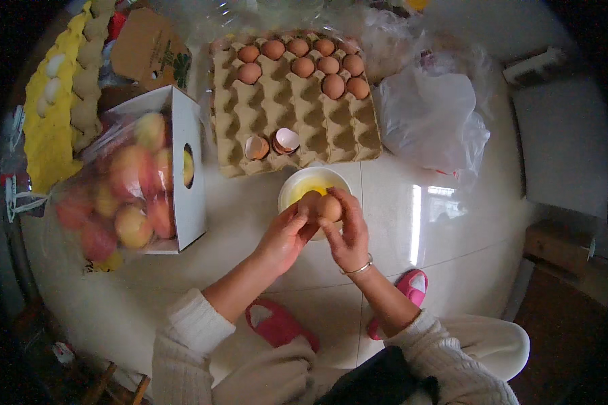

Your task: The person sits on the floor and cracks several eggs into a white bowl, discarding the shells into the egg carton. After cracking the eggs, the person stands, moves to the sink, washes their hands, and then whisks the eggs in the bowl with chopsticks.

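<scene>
Above a white bowl on the floor, my two hands meet. My left hand grips a brown egg or eggshell; the fingers hide whether it is whole. Between the thumb and fingers of my right hand is a brown egg, close against the other one. Yellow raw egg shows inside the bowl, partly covered by my hands. Just beyond the bowl lies a cardboard egg tray. Brown eggs fill several of its far cups, and broken eggshells rest in its near cups.
At left, a white cardboard box lies beside bagged apples. Behind them leans a yellow tray with pale eggs. White plastic bags sit right of the egg tray. Pink slippers are below my arms.
</scene>
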Action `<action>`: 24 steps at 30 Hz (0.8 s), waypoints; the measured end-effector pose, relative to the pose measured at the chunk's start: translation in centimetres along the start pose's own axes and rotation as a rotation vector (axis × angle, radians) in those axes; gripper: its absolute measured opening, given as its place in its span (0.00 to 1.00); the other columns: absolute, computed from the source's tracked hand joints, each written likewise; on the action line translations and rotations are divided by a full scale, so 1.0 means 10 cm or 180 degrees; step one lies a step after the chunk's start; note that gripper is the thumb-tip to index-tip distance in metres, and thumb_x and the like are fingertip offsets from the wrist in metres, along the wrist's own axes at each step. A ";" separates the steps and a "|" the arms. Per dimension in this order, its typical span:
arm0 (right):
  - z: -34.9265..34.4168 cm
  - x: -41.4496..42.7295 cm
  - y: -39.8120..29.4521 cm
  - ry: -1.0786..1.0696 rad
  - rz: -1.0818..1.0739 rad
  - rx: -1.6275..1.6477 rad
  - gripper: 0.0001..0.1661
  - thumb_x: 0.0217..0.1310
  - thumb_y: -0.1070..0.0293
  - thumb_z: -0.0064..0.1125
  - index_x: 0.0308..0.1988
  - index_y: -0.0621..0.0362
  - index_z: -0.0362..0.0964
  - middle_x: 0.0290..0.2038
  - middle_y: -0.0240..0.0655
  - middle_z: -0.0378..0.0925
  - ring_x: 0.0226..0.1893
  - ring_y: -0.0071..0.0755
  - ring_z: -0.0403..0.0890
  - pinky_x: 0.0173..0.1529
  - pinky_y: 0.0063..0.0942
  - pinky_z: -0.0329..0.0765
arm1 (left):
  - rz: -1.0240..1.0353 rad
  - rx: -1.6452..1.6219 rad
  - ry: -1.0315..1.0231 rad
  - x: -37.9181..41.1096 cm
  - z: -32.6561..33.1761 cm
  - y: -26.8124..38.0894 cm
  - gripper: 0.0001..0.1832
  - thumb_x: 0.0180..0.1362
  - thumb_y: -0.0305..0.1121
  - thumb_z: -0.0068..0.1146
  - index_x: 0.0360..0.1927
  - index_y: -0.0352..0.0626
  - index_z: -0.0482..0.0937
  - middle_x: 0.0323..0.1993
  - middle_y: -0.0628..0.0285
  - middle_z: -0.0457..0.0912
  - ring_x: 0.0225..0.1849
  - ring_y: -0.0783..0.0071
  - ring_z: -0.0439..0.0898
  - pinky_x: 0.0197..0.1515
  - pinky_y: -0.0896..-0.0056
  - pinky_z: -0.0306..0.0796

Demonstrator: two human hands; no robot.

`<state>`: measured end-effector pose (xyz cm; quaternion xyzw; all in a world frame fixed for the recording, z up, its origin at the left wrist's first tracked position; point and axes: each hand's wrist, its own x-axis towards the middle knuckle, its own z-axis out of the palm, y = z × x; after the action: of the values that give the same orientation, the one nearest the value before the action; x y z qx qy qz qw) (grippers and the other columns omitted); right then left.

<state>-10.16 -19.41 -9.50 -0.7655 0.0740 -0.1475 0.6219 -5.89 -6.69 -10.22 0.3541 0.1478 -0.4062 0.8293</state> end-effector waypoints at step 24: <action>-0.36 0.43 0.16 -0.1821 0.1315 0.0703 0.24 0.44 0.77 0.60 0.44 0.60 0.63 0.36 0.36 0.74 0.36 0.25 0.75 0.41 0.23 0.73 | 0.0715 0.2440 -0.0547 0.11 -0.16 0.19 0.23 0.52 0.29 0.55 0.52 0.41 0.64 0.42 0.59 0.70 0.43 0.73 0.73 0.43 0.75 0.72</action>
<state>-7.15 -24.35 -9.88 -0.6729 0.0338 0.1941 0.7130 -3.71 -5.42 -11.02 0.6163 -0.1236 -0.3669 0.6858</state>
